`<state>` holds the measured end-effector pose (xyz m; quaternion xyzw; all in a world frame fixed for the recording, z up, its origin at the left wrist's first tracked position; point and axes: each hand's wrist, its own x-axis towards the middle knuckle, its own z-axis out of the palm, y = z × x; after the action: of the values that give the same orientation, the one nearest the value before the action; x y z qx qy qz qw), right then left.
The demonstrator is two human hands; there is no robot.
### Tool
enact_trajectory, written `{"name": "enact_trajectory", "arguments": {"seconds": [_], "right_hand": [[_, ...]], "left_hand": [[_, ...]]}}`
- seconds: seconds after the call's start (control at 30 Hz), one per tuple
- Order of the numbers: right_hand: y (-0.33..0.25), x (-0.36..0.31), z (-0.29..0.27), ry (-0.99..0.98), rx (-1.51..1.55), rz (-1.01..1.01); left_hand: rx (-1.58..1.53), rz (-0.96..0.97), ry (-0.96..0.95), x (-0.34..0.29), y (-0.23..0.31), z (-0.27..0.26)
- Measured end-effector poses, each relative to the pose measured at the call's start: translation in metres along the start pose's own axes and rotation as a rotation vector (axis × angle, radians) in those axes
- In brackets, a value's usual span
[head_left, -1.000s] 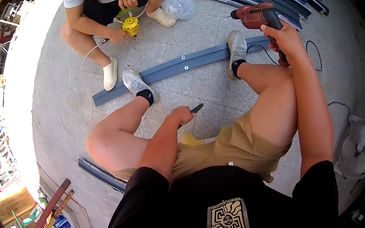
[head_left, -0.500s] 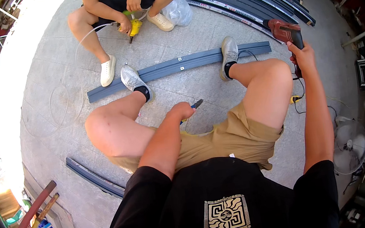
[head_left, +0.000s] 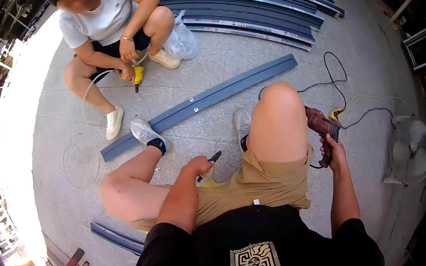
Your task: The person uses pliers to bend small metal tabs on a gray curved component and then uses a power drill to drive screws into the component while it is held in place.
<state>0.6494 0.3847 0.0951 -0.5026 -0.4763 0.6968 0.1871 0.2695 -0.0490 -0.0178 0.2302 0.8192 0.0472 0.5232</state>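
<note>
My left hand (head_left: 198, 165) is closed round what look like pliers with blue handles (head_left: 216, 157), their dark jaws pointing up and right between my legs. At my right knee, my right hand (head_left: 336, 154) grips a red and black power drill (head_left: 322, 124) by its handle; its front end is partly hidden behind the knee. Ahead of me a pair of long grey bars (head_left: 249, 79) lies side by side on the floor, with two small pale square pieces (head_left: 192, 100) near the middle. My left shoe (head_left: 143, 131) rests against the bars.
Across from me a person (head_left: 104, 24) squats, holding a yellow tool with a hose (head_left: 138, 74). Behind lie stacked dark bars (head_left: 258, 26) and a clear plastic bag (head_left: 181, 42). Black cables (head_left: 346, 96) and a fan (head_left: 413, 148) are at right. Short bars (head_left: 117, 238) lie at left.
My right hand has brought the drill down and in beside my right knee. My right foot has drawn back off the bars. The pliers stay in my left hand. The view has shifted.
</note>
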Motion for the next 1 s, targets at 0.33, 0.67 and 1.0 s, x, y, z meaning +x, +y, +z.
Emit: {"name": "enact_trajectory", "arguments": {"seconds": [0.33,0.67,1.0], "right_hand": [[0.206,-0.025,-0.032,0.124,1.074,0.134],[0.303,-0.013,-0.087,0.152,1.207,-0.027],[0.313,-0.002,-0.091,0.325,0.835,0.561]], "left_hand": [[-0.178,-0.195,-0.053,-0.003,-0.037,-0.005],[-0.098,-0.140,0.033,-0.045,-0.004,0.000],[-0.269,-0.206,0.058,-0.043,0.010,-0.018]]}}
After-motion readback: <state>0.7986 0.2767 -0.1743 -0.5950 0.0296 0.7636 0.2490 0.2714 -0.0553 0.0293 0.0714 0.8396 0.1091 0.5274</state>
